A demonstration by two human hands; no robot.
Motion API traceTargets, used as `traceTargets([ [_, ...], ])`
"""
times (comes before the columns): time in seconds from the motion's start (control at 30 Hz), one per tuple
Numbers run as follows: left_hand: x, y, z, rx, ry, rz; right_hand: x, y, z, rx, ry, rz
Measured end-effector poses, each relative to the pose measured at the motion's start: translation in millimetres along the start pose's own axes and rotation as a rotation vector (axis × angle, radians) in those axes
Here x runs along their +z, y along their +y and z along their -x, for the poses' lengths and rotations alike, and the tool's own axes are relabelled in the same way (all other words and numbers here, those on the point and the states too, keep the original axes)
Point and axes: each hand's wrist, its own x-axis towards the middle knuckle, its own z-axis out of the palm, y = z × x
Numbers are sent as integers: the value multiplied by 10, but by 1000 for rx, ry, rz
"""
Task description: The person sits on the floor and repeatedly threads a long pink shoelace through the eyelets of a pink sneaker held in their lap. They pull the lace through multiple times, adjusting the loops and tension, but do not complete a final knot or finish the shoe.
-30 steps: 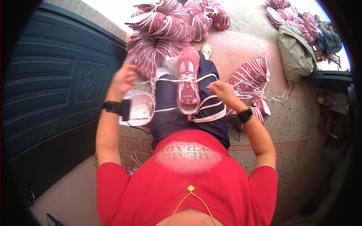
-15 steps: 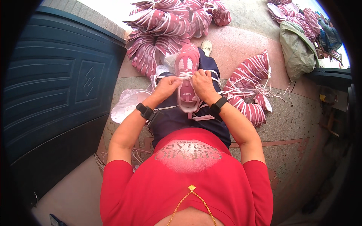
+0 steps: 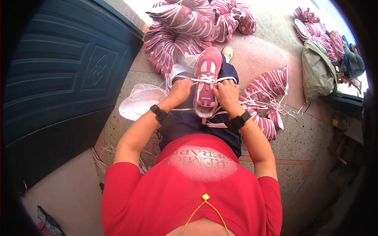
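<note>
A dusty-pink sneaker upper (image 3: 206,93) with white mesh lies lengthwise over my dark-trousered lap, toe pointing away from me. A white shoelace (image 3: 206,81) runs crosswise over its tongue, fairly taut between my hands. On the left side of the upper, my left hand (image 3: 181,90) is closed on one length of the lace. My right hand (image 3: 227,94) grips the other length at the right side, its thumb by the upper's edge. The fingertips are partly hidden. White straps hang around the heel end, across my thighs.
Stacked pink-and-white uppers (image 3: 181,27) are heaped on the floor ahead. A curved row of uppers (image 3: 265,88) with loose laces lies to the right. White lining pieces (image 3: 141,101) rest at my left, near a dark blue door (image 3: 63,67). A greenish sack (image 3: 317,72) stands far right.
My hands have drawn apart from over the middle of the upper to its two sides, pulling the lace out crosswise. The whole view has shifted slightly.
</note>
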Motion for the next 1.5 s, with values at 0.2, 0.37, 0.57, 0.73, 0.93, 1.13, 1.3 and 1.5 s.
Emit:
traceTargets([
  [0.2,51,30,-78,21,27,-201,139,94,-20,35,-60,-75],
  [0.37,26,38,-153,276,41,-448,243,103,24,5,110,-204],
  [0.57,59,100,-238,171,-43,-412,260,94,57,4,205,-285],
  [0.73,149,236,-18,170,182,-485,266,95,75,10,262,-355],
  [0.93,297,298,176,149,175,-635,295,119,73,25,247,-420],
  [1.13,193,401,81,312,314,-474,391,120,89,146,299,-692],
  [1.3,229,594,-329,487,37,-489,327,95,89,191,244,-722],
  [1.5,176,466,-623,446,73,-342,138,81,-38,-178,142,-138],
])
